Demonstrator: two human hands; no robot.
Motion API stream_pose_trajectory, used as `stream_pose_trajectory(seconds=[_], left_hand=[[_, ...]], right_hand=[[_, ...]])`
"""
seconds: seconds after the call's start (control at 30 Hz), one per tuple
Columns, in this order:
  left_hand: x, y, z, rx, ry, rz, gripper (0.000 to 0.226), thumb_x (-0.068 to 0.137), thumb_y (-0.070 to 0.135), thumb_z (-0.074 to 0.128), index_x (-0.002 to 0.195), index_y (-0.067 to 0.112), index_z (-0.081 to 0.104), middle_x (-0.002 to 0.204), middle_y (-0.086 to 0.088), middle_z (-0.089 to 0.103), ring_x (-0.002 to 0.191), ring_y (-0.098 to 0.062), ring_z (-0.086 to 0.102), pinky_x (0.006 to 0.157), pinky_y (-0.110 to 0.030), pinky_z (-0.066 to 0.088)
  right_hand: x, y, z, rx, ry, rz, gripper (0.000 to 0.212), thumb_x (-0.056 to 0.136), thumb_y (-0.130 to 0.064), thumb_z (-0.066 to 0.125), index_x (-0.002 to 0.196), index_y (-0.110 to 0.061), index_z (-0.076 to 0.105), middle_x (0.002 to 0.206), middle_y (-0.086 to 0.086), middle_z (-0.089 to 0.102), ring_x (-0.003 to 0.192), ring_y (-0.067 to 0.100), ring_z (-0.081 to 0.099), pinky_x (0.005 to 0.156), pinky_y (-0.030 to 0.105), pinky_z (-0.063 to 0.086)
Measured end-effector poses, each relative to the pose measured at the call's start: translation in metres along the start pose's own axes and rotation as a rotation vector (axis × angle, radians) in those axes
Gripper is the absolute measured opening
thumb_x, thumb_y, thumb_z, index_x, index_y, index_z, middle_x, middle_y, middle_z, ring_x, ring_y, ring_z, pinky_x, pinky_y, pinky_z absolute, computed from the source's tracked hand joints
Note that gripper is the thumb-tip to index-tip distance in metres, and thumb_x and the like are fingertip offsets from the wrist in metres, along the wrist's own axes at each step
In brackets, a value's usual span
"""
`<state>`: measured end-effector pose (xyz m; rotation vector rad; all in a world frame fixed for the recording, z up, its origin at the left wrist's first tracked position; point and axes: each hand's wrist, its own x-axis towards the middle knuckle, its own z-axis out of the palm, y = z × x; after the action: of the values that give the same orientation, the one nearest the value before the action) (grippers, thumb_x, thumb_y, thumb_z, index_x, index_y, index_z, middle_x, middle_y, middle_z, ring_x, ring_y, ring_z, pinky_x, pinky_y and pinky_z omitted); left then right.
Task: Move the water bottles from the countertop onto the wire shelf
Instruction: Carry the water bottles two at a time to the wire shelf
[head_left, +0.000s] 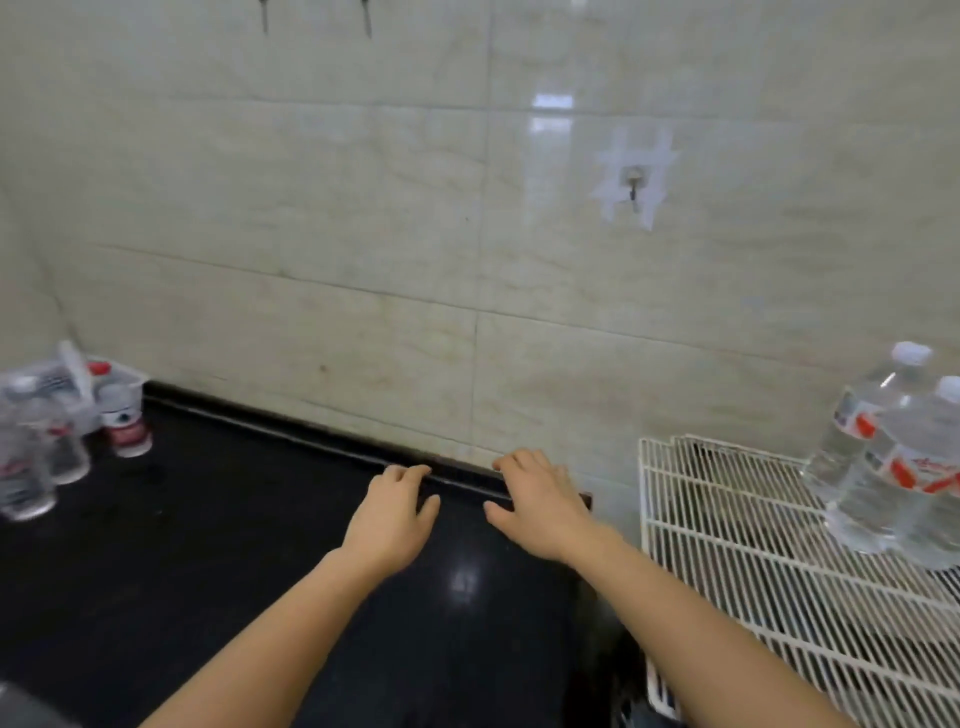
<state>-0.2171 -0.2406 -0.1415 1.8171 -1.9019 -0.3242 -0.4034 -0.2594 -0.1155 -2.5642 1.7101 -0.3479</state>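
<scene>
Hovering over dark worktop (208, 545), left hand (389, 512) and right hand (535, 499) empty, fingers loosely spread. Water bottles (124, 421) wait far left; shelved bottles (883, 467) stand on wire shelf (753, 545). Best: reach left, grip mid-body, carry upright.

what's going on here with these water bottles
Two bottles stand on the white wire shelf at the right; several water bottles wait at the far left of the black countertop. The left hand and right hand are both empty, low over the countertop between the two groups. The move is partway done.
</scene>
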Motion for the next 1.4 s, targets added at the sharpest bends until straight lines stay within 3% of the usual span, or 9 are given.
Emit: stream_pose_trajectory(seconds=[0.23, 0.6, 1.03, 1.4], left_hand=[[-0.066, -0.164, -0.066, 0.285, -0.083, -0.146, 0.047, 0.097, 0.035, 0.041, 0.139, 0.017, 0.036, 0.137, -0.006, 0.04, 0.124, -0.025, 0.038, 0.093, -0.039, 0.047], [-0.102, -0.345, -0.158, 0.33, -0.007, -0.422, 0.046, 0.096, 0.034, 0.041, 0.138, 0.016, 0.036, 0.135, -0.008, 0.041, 0.123, -0.027, 0.038, 0.092, -0.042, 0.047], [0.004, -0.521, -0.229, 0.307, 0.033, -0.466, 0.046, 0.095, 0.034, 0.043, 0.138, 0.017, 0.038, 0.134, -0.008, 0.042, 0.121, -0.027, 0.04, 0.096, -0.041, 0.045], [0.08, -0.624, -0.263, 0.292, 0.079, -0.464, 0.041, 0.096, 0.029, 0.04, 0.134, 0.015, 0.04, 0.135, -0.006, 0.042, 0.119, -0.024, 0.043, 0.095, -0.038, 0.045]], right_hand=[[0.041, -0.171, 0.079, -0.049, -0.154, -0.089, 0.057, 0.092, -0.045, 0.049, 0.138, -0.012, 0.04, 0.135, 0.008, 0.041, 0.127, 0.029, 0.033, 0.102, 0.05, 0.031], [0.118, -0.37, 0.143, -0.053, -0.248, -0.311, 0.059, 0.092, -0.043, 0.052, 0.139, -0.011, 0.037, 0.138, 0.008, 0.04, 0.128, 0.029, 0.033, 0.104, 0.05, 0.03], [0.301, -0.503, 0.211, -0.034, -0.282, -0.33, 0.06, 0.09, -0.044, 0.054, 0.138, -0.013, 0.038, 0.139, 0.008, 0.04, 0.13, 0.029, 0.033, 0.105, 0.05, 0.031], [0.412, -0.554, 0.253, -0.008, -0.302, -0.27, 0.058, 0.09, -0.042, 0.053, 0.138, -0.013, 0.036, 0.135, 0.007, 0.042, 0.124, 0.027, 0.036, 0.102, 0.048, 0.033]])
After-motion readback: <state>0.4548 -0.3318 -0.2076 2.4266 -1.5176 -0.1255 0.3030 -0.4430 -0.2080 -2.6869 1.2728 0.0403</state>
